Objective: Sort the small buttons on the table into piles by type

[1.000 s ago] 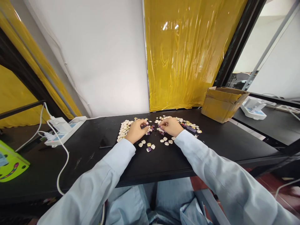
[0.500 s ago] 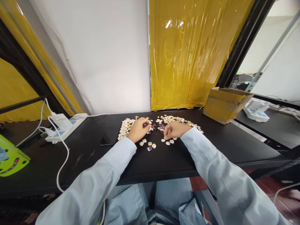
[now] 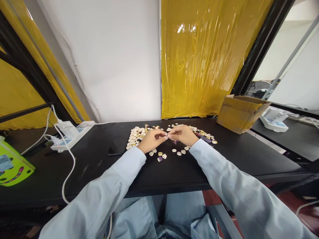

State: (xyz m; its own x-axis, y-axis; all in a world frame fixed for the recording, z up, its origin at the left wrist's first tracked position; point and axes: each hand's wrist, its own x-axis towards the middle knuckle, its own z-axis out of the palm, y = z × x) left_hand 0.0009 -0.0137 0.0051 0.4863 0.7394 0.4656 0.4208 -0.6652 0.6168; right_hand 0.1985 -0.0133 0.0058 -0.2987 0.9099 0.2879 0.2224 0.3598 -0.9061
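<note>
My left hand (image 3: 152, 140) and my right hand (image 3: 183, 135) meet fingertip to fingertip above the table. Each is closed in a pinch, with what looks like a small white button-like piece between them, mostly covered by the fingers. Behind and left of my left hand lies a pile of white, button-like pieces (image 3: 136, 134) with dark holes. Another spread of white and yellowish pieces (image 3: 211, 137) curves behind my right hand. Nearer to me are a few loose ones, among them a purple-and-white piece (image 3: 159, 159) and a white piece (image 3: 179, 153).
A dark phone-like slab (image 3: 116, 147) lies left of the pile on the black table (image 3: 174, 176). Farther left are a power strip (image 3: 74, 137) with a white cable and a lime-green object (image 3: 17, 166). A cardboard box (image 3: 240, 116) stands at the back right.
My right hand has lifted from the loose pieces at the near right and moved left to my left hand. My left hand has shifted slightly right and down; the fingertips now meet.
</note>
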